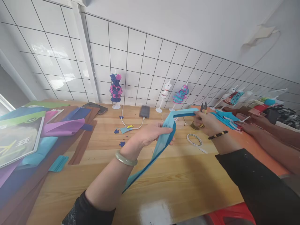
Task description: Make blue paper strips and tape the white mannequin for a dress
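My left hand [150,133] grips a long folded strip of blue paper [161,142] near its middle, above the wooden table [164,184]. The strip's lower end hangs down toward me; its upper end bends right to my right hand [206,122]. That hand pinches the strip's far end and also holds small gold-handled scissors [203,107], blades pointing up. A pale green bangle sits on my left wrist and a dark bead bracelet on my right.
Coloured paper sheets and booklets [35,137] lie stacked at left. Small paper-dress mannequins [115,90] stand along the tiled wall, with two phones [145,111], a charging cable and a tape roll [194,139]. Another person's arms [269,137] rest at right over blue paper pieces.
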A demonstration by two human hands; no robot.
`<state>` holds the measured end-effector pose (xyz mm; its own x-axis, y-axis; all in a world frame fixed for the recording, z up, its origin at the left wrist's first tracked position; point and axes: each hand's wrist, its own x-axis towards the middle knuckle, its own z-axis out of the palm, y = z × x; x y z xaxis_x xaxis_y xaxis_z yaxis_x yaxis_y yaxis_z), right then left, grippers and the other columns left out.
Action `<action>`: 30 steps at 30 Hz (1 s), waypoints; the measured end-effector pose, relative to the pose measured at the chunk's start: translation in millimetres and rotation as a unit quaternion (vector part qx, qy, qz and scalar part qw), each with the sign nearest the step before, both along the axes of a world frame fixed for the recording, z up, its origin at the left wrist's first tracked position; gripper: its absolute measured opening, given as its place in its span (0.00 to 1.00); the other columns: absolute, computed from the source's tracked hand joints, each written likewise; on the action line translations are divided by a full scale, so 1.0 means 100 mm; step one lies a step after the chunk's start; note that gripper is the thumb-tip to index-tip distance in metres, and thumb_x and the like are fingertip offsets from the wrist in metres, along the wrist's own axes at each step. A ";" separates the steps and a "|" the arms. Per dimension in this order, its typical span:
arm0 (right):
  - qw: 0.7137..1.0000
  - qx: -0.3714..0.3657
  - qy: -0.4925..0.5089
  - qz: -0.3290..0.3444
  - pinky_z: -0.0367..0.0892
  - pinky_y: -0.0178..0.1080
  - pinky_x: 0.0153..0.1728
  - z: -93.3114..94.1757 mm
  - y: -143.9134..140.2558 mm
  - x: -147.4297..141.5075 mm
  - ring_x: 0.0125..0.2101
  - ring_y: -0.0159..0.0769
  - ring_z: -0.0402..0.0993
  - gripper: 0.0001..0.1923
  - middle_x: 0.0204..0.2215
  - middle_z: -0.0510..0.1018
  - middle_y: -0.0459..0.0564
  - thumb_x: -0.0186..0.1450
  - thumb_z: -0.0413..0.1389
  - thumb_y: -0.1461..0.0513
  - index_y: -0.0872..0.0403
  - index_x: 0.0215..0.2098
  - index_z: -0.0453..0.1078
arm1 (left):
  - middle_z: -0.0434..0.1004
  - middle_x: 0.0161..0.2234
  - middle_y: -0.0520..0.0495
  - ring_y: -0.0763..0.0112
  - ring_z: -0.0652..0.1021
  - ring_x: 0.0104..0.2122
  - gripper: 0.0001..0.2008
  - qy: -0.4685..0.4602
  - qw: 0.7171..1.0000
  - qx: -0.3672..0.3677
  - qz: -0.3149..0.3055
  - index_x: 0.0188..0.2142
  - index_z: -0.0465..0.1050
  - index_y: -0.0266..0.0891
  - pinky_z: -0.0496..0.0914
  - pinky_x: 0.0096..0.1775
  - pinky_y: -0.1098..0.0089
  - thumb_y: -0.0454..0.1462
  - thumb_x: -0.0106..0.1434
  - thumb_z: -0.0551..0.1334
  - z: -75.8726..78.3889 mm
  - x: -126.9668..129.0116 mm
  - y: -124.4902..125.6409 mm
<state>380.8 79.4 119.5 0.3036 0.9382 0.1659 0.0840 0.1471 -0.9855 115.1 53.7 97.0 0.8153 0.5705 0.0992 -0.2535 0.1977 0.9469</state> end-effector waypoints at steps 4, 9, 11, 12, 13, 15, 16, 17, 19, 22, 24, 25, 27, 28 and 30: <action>0.981 -0.123 0.118 0.092 0.49 0.24 0.09 -0.36 0.07 -0.04 0.11 0.18 0.43 0.10 0.17 0.59 0.39 0.62 0.48 0.66 0.54 0.23 0.57 | 0.76 0.28 0.45 0.72 0.76 0.26 0.10 -0.038 0.998 -0.048 0.012 0.33 0.70 0.34 0.69 0.32 0.70 0.40 0.55 0.62 0.10 -0.12 0.01; 0.933 -0.212 0.227 0.183 0.49 0.23 0.08 -0.63 0.09 -0.08 0.11 0.20 0.42 0.09 0.15 0.55 0.37 0.63 0.45 0.67 0.54 0.24 0.57 | 0.76 0.26 0.47 0.75 0.75 0.23 0.08 -0.051 0.996 -0.072 0.017 0.32 0.70 0.34 0.68 0.28 0.72 0.37 0.54 0.63 0.18 -0.19 -0.02; 0.917 -0.223 0.262 0.203 0.50 0.23 0.08 -0.66 0.09 -0.06 0.10 0.20 0.42 0.09 0.14 0.52 0.37 0.63 0.44 0.67 0.53 0.24 0.56 | 0.77 0.26 0.47 0.75 0.75 0.22 0.08 -0.041 0.996 -0.073 0.008 0.31 0.70 0.34 0.67 0.27 0.72 0.37 0.54 0.63 0.18 -0.18 -0.02; 0.911 -0.225 0.277 0.209 0.50 0.23 0.09 -0.67 0.09 -0.04 0.10 0.20 0.42 0.09 0.14 0.52 0.37 0.62 0.44 0.67 0.53 0.24 0.55 | 0.77 0.26 0.47 0.75 0.75 0.22 0.08 -0.034 0.997 -0.072 0.003 0.31 0.70 0.34 0.67 0.26 0.72 0.37 0.54 0.63 0.17 -0.18 -0.01; 0.905 -0.225 0.290 0.212 0.50 0.23 0.09 -0.67 0.09 -0.01 0.10 0.21 0.43 0.09 0.14 0.52 0.37 0.62 0.44 0.68 0.53 0.23 0.54 | 0.77 0.26 0.46 0.75 0.75 0.22 0.07 -0.027 0.997 -0.071 -0.002 0.31 0.70 0.34 0.67 0.26 0.73 0.37 0.54 0.63 0.16 -0.17 -0.01; 0.898 -0.223 0.312 0.216 0.51 0.24 0.09 -0.67 0.08 0.04 0.10 0.21 0.43 0.09 0.14 0.52 0.37 0.61 0.44 0.68 0.53 0.23 0.53 | 0.77 0.26 0.46 0.75 0.75 0.22 0.07 -0.017 0.997 -0.072 -0.007 0.32 0.70 0.34 0.67 0.26 0.73 0.37 0.54 0.63 0.15 -0.16 0.00; 0.895 -0.221 0.320 0.217 0.51 0.24 0.09 -0.68 0.07 0.06 0.10 0.21 0.44 0.09 0.14 0.52 0.37 0.60 0.45 0.68 0.53 0.23 0.53 | 0.78 0.27 0.46 0.75 0.75 0.22 0.07 -0.017 0.997 -0.072 -0.007 0.32 0.70 0.34 0.68 0.26 0.73 0.37 0.54 0.63 0.15 -0.15 0.00; 0.893 -0.219 0.326 0.218 0.52 0.24 0.09 -0.68 0.06 0.07 0.10 0.21 0.44 0.08 0.14 0.53 0.37 0.60 0.45 0.68 0.53 0.23 0.54 | 0.78 0.27 0.46 0.75 0.75 0.22 0.07 -0.019 0.997 -0.074 -0.006 0.32 0.70 0.34 0.68 0.27 0.73 0.37 0.54 0.63 0.14 -0.15 0.01; 0.892 -0.216 0.332 0.219 0.53 0.24 0.09 -0.71 0.04 0.08 0.10 0.21 0.45 0.06 0.14 0.53 0.37 0.60 0.45 0.67 0.53 0.25 0.55 | 0.78 0.27 0.46 0.75 0.75 0.22 0.07 -0.026 0.997 -0.078 -0.005 0.32 0.71 0.34 0.68 0.27 0.73 0.37 0.54 0.63 0.13 -0.14 0.01; 0.896 -0.206 0.326 0.219 0.53 0.26 0.09 -0.76 0.01 0.05 0.11 0.22 0.45 0.04 0.16 0.57 0.39 0.60 0.45 0.65 0.54 0.27 0.58 | 0.78 0.27 0.47 0.75 0.75 0.21 0.07 -0.034 0.996 -0.081 -0.006 0.32 0.71 0.35 0.68 0.26 0.73 0.37 0.54 0.63 0.13 -0.13 0.00; 0.904 -0.199 0.311 0.217 0.52 0.27 0.09 -0.80 -0.01 0.03 0.11 0.22 0.45 0.04 0.18 0.60 0.40 0.60 0.46 0.63 0.54 0.27 0.59 | 0.78 0.28 0.46 0.75 0.75 0.21 0.08 -0.033 0.996 -0.080 -0.009 0.33 0.71 0.35 0.68 0.26 0.73 0.37 0.54 0.63 0.14 -0.14 -0.01; 0.909 -0.196 0.299 0.215 0.52 0.27 0.09 -0.81 -0.01 0.01 0.11 0.22 0.45 0.05 0.18 0.61 0.41 0.61 0.46 0.62 0.53 0.27 0.59 | 0.78 0.28 0.46 0.75 0.75 0.21 0.08 -0.034 0.996 -0.081 -0.010 0.33 0.71 0.35 0.68 0.26 0.73 0.37 0.54 0.63 0.14 -0.14 -0.01; 0.920 -0.192 0.269 0.209 0.51 0.28 0.09 -0.84 -0.02 -0.02 0.11 0.23 0.44 0.06 0.18 0.62 0.41 0.61 0.46 0.61 0.53 0.27 0.59 | 0.78 0.27 0.47 0.75 0.75 0.20 0.07 -0.044 0.996 -0.083 -0.013 0.33 0.70 0.36 0.68 0.25 0.74 0.37 0.54 0.63 0.16 -0.17 -0.02; 0.927 -0.190 0.251 0.205 0.51 0.28 0.09 -0.85 -0.02 -0.04 0.11 0.23 0.44 0.06 0.18 0.62 0.41 0.61 0.46 0.60 0.53 0.28 0.59 | 0.78 0.26 0.47 0.74 0.75 0.20 0.07 -0.051 0.995 -0.081 -0.011 0.32 0.70 0.36 0.67 0.24 0.74 0.37 0.54 0.63 0.17 -0.19 -0.02; 0.940 -0.187 0.206 0.199 0.50 0.28 0.09 -0.89 -0.02 -0.11 0.11 0.22 0.43 0.07 0.19 0.65 0.41 0.61 0.47 0.58 0.53 0.28 0.60 | 0.78 0.26 0.47 0.74 0.76 0.20 0.06 -0.068 0.995 -0.074 0.007 0.31 0.70 0.36 0.67 0.24 0.74 0.37 0.55 0.63 0.20 -0.23 -0.01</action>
<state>369.4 77.7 30.6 -0.1167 0.9607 -0.2520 -0.3052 -0.2762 -0.9114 91.8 52.3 116.7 0.7915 0.5987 0.1231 -0.3819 0.3271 0.8644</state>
